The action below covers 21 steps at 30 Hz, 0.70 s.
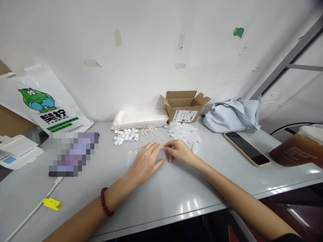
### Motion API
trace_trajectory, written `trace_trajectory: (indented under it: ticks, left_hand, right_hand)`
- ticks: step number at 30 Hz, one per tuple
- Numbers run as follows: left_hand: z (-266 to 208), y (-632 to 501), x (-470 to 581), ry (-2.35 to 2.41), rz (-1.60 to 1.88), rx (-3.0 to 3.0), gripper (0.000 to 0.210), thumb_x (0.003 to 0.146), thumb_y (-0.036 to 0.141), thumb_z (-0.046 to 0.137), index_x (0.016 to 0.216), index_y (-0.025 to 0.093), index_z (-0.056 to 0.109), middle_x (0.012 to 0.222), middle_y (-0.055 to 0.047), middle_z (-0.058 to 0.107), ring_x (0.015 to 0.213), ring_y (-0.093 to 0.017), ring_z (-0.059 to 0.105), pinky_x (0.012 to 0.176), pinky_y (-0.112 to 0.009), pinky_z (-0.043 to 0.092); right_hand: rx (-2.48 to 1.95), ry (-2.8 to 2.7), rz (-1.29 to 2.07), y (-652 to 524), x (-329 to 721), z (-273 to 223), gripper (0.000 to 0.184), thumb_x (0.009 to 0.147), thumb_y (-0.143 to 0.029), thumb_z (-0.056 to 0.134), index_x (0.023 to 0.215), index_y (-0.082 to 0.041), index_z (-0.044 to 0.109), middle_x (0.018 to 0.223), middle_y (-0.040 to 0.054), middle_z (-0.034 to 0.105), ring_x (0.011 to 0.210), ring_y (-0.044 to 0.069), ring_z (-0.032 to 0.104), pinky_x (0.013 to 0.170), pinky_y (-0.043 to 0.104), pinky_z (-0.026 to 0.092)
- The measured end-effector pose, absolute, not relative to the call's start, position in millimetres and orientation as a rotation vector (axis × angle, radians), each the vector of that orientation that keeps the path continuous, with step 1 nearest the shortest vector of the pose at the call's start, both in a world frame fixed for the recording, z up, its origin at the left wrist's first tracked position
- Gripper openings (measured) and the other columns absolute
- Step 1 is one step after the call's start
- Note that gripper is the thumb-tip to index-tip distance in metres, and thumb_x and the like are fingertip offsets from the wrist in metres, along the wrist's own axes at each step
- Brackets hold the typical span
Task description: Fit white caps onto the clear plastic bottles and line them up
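Observation:
My left hand lies low over the table, holding a translucent plastic piece between its thumb and fingers. At that piece's right edge, my right hand is closed in a pinch; a small white bit shows at its fingertips, too small to name. Several flat translucent pieces lie side by side left of my left hand, partly covered by it. Behind the hands are a cluster of small white caps, a heap of thin white strings and a pile of translucent white pieces.
Against the wall stand a stack of white packets, an open cardboard box and a light blue cloth bag. A phone and a drink cup are at right. At left are a blurred-out device, its cable and a printed plastic bag.

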State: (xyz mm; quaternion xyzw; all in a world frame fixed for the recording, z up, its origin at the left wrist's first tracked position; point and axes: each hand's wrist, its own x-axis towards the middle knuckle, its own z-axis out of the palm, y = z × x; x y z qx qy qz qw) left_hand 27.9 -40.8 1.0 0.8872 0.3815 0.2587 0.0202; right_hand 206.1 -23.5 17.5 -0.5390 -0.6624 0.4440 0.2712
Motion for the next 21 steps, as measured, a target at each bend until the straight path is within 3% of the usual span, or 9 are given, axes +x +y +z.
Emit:
trace_trajectory:
  ticks: [11, 21]
  left_hand:
    - [1.0, -38.4, 24.3, 1.204, 0.770, 2.805, 0.041, 0.081, 0.030, 0.063, 0.117, 0.017, 0.048, 0.118, -0.013, 0.059, 0.118, -0.030, 0.050, 0.094, -0.047, 0.045]
    - [4.4, -39.6, 25.8, 1.186, 0.708, 2.823, 0.032, 0.083, 0.027, 0.060, 0.111, 0.016, 0.051, 0.115, -0.012, 0.062, 0.118, -0.030, 0.050, 0.093, -0.047, 0.046]
  right_hand:
    - [-1.464, -1.807, 1.158, -22.8, 206.1, 16.7, 0.012, 0.084, -0.019, 0.050, 0.082, -0.013, 0.061, 0.066, 0.0007, 0.063, 0.042, 0.008, 0.058, 0.040, 0.017, 0.039]
    - [-1.428, -1.897, 1.061, -21.9, 207.6, 15.1, 0.012, 0.084, -0.021, 0.052, 0.080, -0.015, 0.061, 0.053, -0.0035, 0.056, 0.044, 0.009, 0.056, 0.050, 0.020, 0.041]
